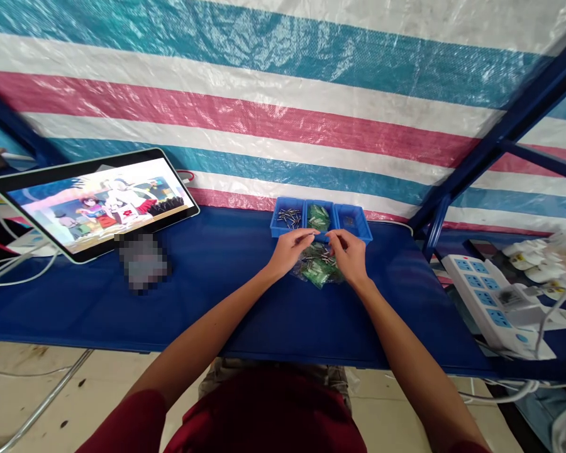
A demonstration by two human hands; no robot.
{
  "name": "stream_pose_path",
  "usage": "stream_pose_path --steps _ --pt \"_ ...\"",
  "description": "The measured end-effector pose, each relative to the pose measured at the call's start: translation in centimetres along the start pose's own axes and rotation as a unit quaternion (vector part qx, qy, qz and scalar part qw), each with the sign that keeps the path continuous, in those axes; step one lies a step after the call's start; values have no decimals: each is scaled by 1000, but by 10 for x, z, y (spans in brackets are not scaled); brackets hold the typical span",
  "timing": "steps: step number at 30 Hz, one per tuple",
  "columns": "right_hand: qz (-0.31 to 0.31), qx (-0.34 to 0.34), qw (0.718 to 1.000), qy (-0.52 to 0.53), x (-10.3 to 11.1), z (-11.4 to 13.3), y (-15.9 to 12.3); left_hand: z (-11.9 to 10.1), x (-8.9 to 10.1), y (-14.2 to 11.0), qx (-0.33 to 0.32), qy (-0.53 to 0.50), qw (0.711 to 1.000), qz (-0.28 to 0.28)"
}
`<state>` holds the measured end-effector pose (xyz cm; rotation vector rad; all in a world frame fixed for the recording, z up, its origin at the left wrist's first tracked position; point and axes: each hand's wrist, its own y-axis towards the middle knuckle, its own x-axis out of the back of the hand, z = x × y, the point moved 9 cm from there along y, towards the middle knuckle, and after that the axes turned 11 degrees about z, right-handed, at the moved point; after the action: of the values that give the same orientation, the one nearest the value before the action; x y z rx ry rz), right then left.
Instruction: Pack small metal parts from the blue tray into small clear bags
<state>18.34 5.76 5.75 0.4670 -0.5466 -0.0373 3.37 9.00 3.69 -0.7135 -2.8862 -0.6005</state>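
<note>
My left hand (292,248) and my right hand (349,255) meet over a small heap of green parts and little metal pins (319,269) on the blue table (245,296). Both hands have their fingertips pinched together near the middle, holding something too small to make out. Just behind them stands a blue tray (321,220) with three compartments: metal pins (288,218) in the left one, green parts (319,217) in the middle one, a few dark bits in the right one.
A tablet (92,201) playing a cartoon leans at the table's left, with cables beside it. A blurred object (141,259) lies in front of it. At the right lie a white power strip (488,302) and white plugs (538,267). A blue metal frame (481,157) rises at the right.
</note>
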Motion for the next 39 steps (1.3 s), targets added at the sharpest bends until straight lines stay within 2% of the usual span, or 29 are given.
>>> stream_pose_path --steps 3,7,16,22,27,33,39 --pt "5 9 1000 8 0 2 -1 1 -1 -3 22 28 999 10" --pt "53 51 997 1 -11 12 -1 1 4 -4 40 18 999 14" --pt "109 101 989 -14 -27 15 -2 7 1 -1 80 -37 992 87" --pt "121 88 989 -18 -30 13 -1 14 2 0 95 -110 988 47" --pt "76 39 996 -18 -21 5 1 13 4 -1 72 -148 986 -3" --pt "94 24 995 -21 -24 1 3 11 10 -1 41 -105 993 -47" --pt "59 4 998 -33 -15 -1 4 -9 6 -4 -2 28 1000 8"
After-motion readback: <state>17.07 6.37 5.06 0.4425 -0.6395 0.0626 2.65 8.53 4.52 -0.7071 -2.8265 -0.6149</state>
